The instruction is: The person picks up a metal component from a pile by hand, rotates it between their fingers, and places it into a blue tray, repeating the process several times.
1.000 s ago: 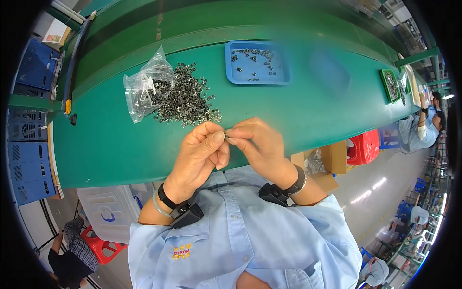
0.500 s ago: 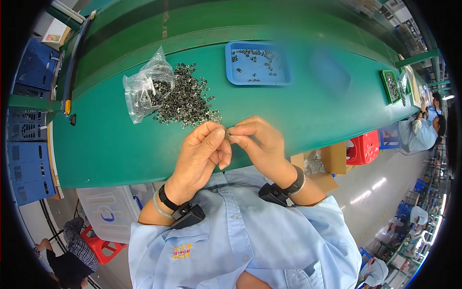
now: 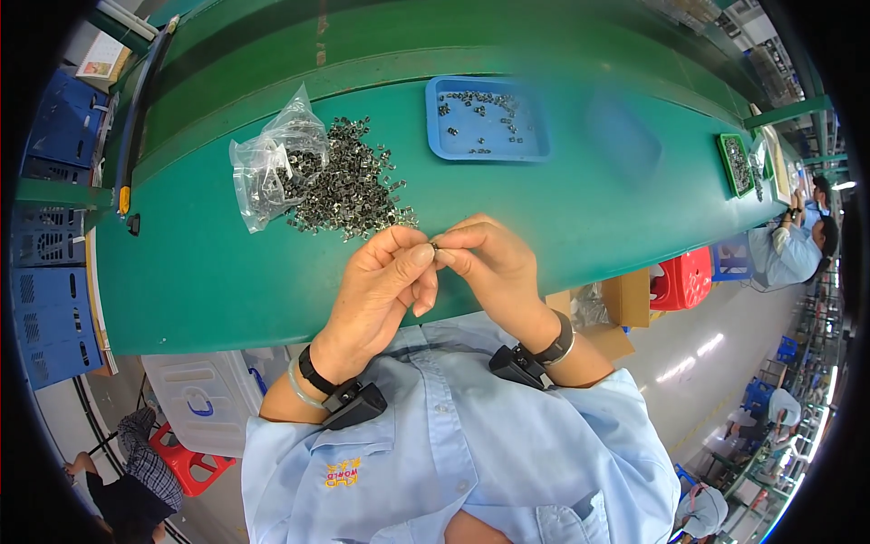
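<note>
Just past the table's near edge, my left hand (image 3: 385, 283) and my right hand (image 3: 488, 263) meet at their fingertips. Between them they pinch one small dark metal part (image 3: 435, 246), mostly covered by the thumbs and forefingers. Beyond my left hand lies a pile of small black-and-silver metal parts (image 3: 349, 186), some of it spilling from a clear plastic bag (image 3: 263, 181). Farther off stands a shallow blue tray (image 3: 485, 156) with several similar parts scattered in it.
The green table (image 3: 199, 290) stretches away to the right, where a green tray (image 3: 736, 165) holds more small parts. Beside the near edge are a cardboard box (image 3: 627, 299) and a red stool (image 3: 684, 279). A translucent lidded bin (image 3: 195, 399) stands lower left. Other people sit farther away.
My joined fingertips have shifted very slightly to the right with the small part still between them. The pile, bag and tray stay in place.
</note>
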Available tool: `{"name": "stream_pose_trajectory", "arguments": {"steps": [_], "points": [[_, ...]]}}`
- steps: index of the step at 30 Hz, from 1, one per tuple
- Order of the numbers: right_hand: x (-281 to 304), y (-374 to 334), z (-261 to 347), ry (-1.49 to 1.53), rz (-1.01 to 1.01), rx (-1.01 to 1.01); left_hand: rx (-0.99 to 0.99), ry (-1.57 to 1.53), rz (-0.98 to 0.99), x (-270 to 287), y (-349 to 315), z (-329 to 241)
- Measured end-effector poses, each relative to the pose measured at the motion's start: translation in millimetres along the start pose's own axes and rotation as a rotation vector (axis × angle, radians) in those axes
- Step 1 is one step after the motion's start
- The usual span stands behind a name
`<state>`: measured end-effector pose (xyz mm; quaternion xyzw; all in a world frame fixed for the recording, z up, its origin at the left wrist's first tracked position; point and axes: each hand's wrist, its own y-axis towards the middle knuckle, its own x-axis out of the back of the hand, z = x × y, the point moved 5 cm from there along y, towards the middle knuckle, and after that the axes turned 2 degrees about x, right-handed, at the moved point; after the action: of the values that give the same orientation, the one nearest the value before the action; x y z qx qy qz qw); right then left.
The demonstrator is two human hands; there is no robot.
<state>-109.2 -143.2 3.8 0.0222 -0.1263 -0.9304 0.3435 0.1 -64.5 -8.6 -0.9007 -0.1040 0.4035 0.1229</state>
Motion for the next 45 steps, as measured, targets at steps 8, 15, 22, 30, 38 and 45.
{"name": "stream_pose_trajectory", "arguments": {"steps": [8, 15, 22, 30, 38, 45], "points": [[14, 34, 14, -0.348, -0.011, 0.248, -0.032, 0.009, -0.040, 3, 7, -15], [47, 87, -13, -0.557, -0.126, 0.136, -0.177, 0.039, -0.169, 39, -8, -39], [-2, 37, -13, -0.911, 0.275, 0.329, -0.114, -0.002, -0.199, 61, -17, -24], [-15, 28, -10, -0.826, 0.289, 0.340, 0.014, 0.120, -0.167, 45, -12, -10], [-10, 22, 16, -0.691, 0.239, 0.435, 0.056, 0.120, -0.080, 25, 2, -3], [-3, 17, 9, -0.480, 0.158, 0.345, 0.063, 0.011, -0.028, 21, 5, 3]]}}
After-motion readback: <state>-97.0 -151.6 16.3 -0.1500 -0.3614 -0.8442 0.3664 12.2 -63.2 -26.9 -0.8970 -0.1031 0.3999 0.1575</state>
